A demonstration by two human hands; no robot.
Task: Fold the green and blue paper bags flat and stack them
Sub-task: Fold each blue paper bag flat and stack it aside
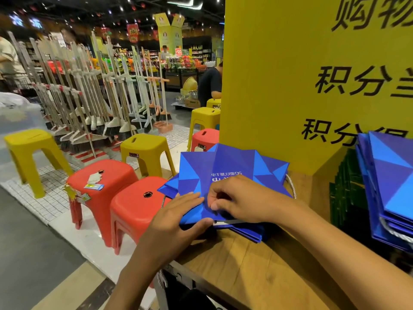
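Note:
A flattened blue paper bag [225, 168] lies on top of a loose pile of blue bags at the left end of the wooden counter [245, 265]. My left hand [178, 218] rests flat on the bag's near left corner with its fingers straight and its thumb along the near edge. Beside it, my right hand [241, 202] has its fingers curled and pinches the top bag near its middle. A second stack of folded blue bags [388, 186] leans at the right. Behind that stack stands a row of dark green bags [344, 191], partly hidden.
A big yellow sign board [290, 86] stands right behind the bags. Red stools [134, 204] and yellow stools [145, 148] crowd the floor left of the counter, with a rack of brooms [93, 97] beyond. A person in a dark shirt [210, 86] stands in the aisle.

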